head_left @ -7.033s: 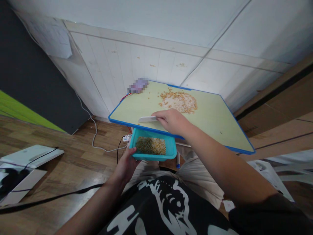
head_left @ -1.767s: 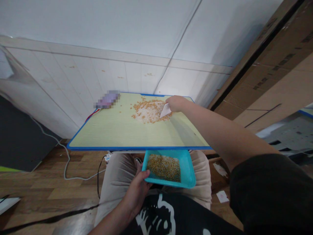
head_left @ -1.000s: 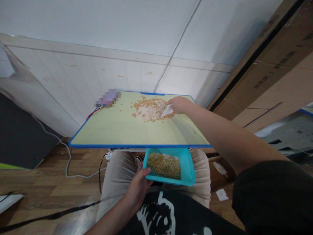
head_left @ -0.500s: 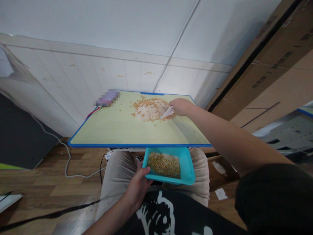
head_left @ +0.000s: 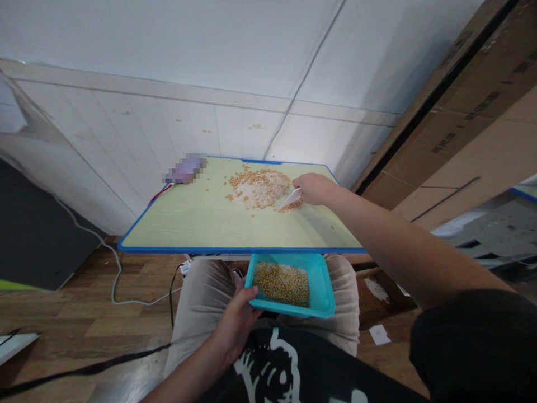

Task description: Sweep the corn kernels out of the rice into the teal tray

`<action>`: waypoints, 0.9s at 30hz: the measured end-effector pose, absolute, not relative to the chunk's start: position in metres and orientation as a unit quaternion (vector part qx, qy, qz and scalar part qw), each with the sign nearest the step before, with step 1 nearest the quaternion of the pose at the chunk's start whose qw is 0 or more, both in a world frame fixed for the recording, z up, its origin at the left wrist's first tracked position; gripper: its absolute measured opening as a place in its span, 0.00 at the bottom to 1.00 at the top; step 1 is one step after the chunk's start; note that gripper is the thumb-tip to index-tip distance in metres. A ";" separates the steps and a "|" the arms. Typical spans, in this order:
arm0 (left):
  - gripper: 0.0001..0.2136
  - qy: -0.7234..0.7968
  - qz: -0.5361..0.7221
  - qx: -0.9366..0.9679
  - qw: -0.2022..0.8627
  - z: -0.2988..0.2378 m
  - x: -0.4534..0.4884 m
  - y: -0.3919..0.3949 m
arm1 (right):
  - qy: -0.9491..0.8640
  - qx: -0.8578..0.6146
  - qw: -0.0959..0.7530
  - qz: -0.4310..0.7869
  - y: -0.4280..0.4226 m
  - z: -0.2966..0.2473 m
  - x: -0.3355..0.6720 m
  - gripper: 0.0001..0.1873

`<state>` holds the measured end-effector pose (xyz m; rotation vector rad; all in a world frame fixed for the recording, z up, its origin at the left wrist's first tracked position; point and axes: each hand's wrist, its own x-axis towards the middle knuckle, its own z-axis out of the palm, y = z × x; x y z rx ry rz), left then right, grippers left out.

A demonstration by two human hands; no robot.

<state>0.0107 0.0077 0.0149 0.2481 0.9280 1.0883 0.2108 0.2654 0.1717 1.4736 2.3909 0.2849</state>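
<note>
My right hand (head_left: 314, 188) is closed round a flat white scraper (head_left: 290, 198), its edge down on the table at the right side of a mixed pile. That pile (head_left: 259, 188) is pale rice-like grains with yellow soybean-like beans, heaped on the pale green table (head_left: 201, 224). A few beans lie between the scraper and my right hand's side. Below the table's front edge, my left hand (head_left: 241, 308) grips the left rim of a turquoise plastic tray (head_left: 322, 285), thumb over the rim. Yellow beans (head_left: 281, 282) with some pale grains fill the tray's left part.
A blurred purple object (head_left: 187, 169) with a red cord lies at the table's back left corner. A white wall (head_left: 176, 129) stands behind the table. Large cardboard boxes (head_left: 470, 129) lean at the right. A grey cable (head_left: 119, 280) runs along the floor at left.
My right hand and the scraper have shifted slightly right and toward me, drawing some beans off the pile's right edge and leaving a small gap. My left hand and the tray stay in place.
</note>
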 end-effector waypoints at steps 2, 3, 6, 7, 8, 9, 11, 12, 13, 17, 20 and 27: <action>0.33 0.423 0.499 0.115 0.748 0.014 0.010 0.008 | 0.834 0.517 0.162 0.100 0.261 0.173 0.211 0.18; 0.34 0.422 0.499 0.116 0.748 0.014 0.010 0.008 | 0.834 0.518 0.163 0.100 0.259 0.173 0.211 0.18; 0.36 0.417 0.499 0.117 0.750 0.014 0.010 0.008 | 0.836 0.513 0.163 0.106 0.253 0.174 0.212 0.18; 0.36 0.416 0.500 0.116 0.750 0.015 0.010 0.008 | 0.837 0.511 0.162 0.108 0.252 0.174 0.213 0.17; 0.36 0.416 0.500 0.116 0.750 0.015 0.010 0.008 | 0.839 0.508 0.161 0.110 0.251 0.173 0.214 0.17; 0.35 0.417 0.501 0.116 0.750 0.015 0.010 0.008 | 0.840 0.506 0.159 0.111 0.250 0.173 0.215 0.16; 0.34 0.418 0.500 0.116 0.750 0.015 0.010 0.008 | 0.843 0.502 0.158 0.110 0.249 0.171 0.217 0.15; 0.33 0.418 0.499 0.116 0.750 0.015 0.010 0.008 | 0.845 0.500 0.156 0.109 0.249 0.170 0.218 0.15; 0.33 0.418 0.498 0.116 0.751 0.015 0.010 0.008 | 0.846 0.499 0.153 0.107 0.249 0.169 0.220 0.15; 0.33 0.425 0.495 0.112 0.749 0.014 0.010 0.009 | 0.851 0.496 0.136 0.103 0.248 0.164 0.225 0.14; 0.31 0.429 0.491 0.110 0.750 0.015 0.010 0.008 | 0.855 0.493 0.131 0.098 0.248 0.160 0.228 0.13; 0.32 0.427 0.491 0.117 0.750 0.017 0.011 0.007 | 0.860 0.485 0.125 0.093 0.250 0.157 0.232 0.12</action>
